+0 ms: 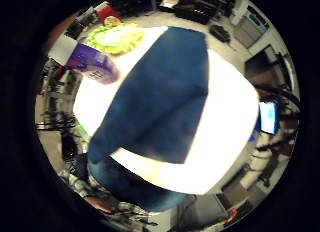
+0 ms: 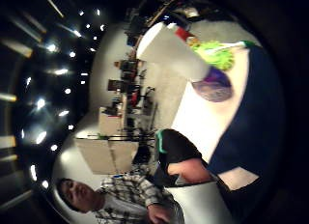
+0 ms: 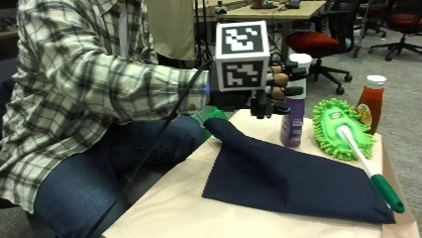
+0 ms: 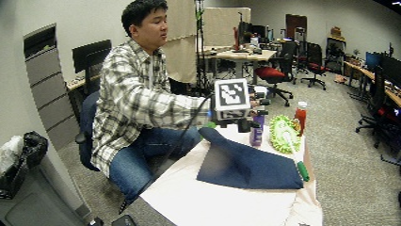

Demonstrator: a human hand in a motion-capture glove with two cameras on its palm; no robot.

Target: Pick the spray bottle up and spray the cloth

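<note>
A purple spray bottle (image 3: 292, 124) with a white top stands upright at the far side of the table, by the cloth's far edge. My gloved right hand (image 3: 264, 101) grips its neck, fingers curled round it just under the cap. I cannot tell whether the bottle's base touches the table. The dark blue cloth (image 3: 290, 178) lies spread on the table, and its near-left corner is lifted by the person's bare left hand (image 2: 190, 168). In the palm views the spray bottle (image 1: 92, 64) shows beside the cloth (image 1: 160, 97).
A green fluffy duster (image 3: 336, 129) with a white and green handle lies along the cloth's right side. A red sauce bottle (image 3: 371, 104) stands behind it. The table (image 3: 171, 203) has a cream cover. The person sits at its left edge.
</note>
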